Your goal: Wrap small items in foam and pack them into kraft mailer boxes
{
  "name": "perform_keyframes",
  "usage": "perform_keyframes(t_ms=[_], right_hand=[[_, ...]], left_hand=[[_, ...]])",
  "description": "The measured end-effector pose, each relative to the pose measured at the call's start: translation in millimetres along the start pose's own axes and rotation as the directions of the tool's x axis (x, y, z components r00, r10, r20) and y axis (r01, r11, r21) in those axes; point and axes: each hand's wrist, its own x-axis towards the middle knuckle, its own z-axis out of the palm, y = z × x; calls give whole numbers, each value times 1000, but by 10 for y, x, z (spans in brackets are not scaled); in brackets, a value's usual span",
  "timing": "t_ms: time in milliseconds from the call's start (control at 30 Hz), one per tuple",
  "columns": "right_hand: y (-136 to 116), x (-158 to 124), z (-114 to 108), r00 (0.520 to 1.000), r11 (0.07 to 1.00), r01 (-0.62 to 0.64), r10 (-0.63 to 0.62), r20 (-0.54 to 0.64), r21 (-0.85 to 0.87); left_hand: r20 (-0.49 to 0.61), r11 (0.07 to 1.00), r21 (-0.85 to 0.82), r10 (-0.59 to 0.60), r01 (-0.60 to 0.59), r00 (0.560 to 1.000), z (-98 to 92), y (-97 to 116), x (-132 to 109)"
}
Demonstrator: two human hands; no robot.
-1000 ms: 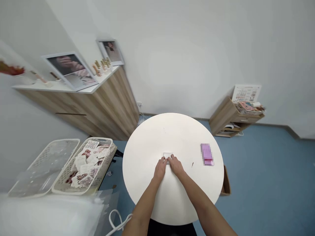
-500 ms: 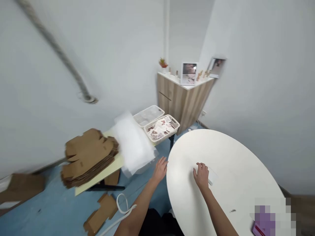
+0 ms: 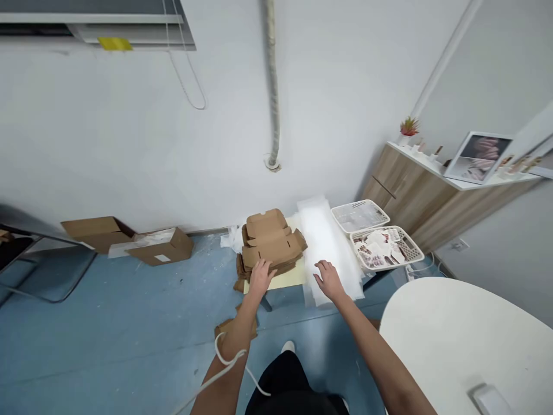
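"What's left of the stack of flattened cardboard boxes (image 3: 270,242)?"

"Cardboard cartons (image 3: 162,245) on the floor, well apart from it."

"And the hands?"

"The left hand (image 3: 261,278) lies open at the stack's front edge, not clenched. The right hand (image 3: 329,280) is open too, fingers spread, holding nothing."

"Further right?"

"A foam sheet (image 3: 324,248) lies between the stack and two white plastic baskets (image 3: 360,203), then the round worktop (image 3: 458,346)."
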Motion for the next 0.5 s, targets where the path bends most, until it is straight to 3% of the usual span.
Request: perform_keyframes(t_ms=[100, 200, 367, 500], right_hand=[[-389, 517, 127, 989, 994, 107, -108, 99, 17], [-620, 917, 264, 965, 989, 146, -147, 219, 23], [-736, 1358, 406, 906, 995, 97, -99, 410, 25], [-754, 1556, 409, 895, 995, 95, -71, 441, -32]], left_hand=[[147, 998, 61, -39, 31, 988, -53, -275, 186], [272, 999, 33, -41, 33, 961, -98, -420, 384], [404, 990, -125, -10, 65, 915, -204, -563, 628], [445, 978, -206, 80, 15, 892, -315, -587, 725]])
